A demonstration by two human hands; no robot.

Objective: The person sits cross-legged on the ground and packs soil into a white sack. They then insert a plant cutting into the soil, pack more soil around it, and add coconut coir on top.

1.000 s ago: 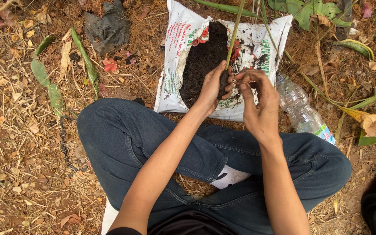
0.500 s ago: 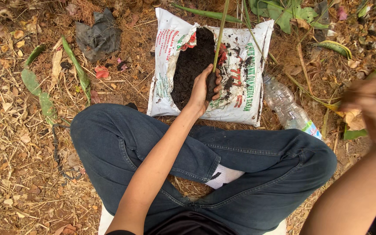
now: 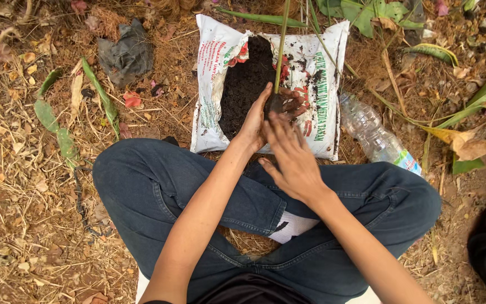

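I sit cross-legged in blue jeans (image 3: 158,186) on dry ground. My left hand (image 3: 259,119) is cupped around a dark soil ball at the base of a thin green plant stem (image 3: 281,48) that rises straight up out of view. My right hand (image 3: 291,156) has its fingers spread, the fingertips touching the soil ball from the near side. Both hands hover over a white printed bag (image 3: 322,73) cut open and lying flat, with dark soil (image 3: 246,84) heaped in it.
A crumpled clear plastic bottle (image 3: 375,135) lies right of the bag. A grey rag (image 3: 125,53) lies at the upper left. Dry leaves, twigs and green leaves cover the ground. A dark shape sits at the right edge.
My right hand, which had swung away to the right edge half a second ago, has come back to the soil ball at the stem. The left hand kept its hold.
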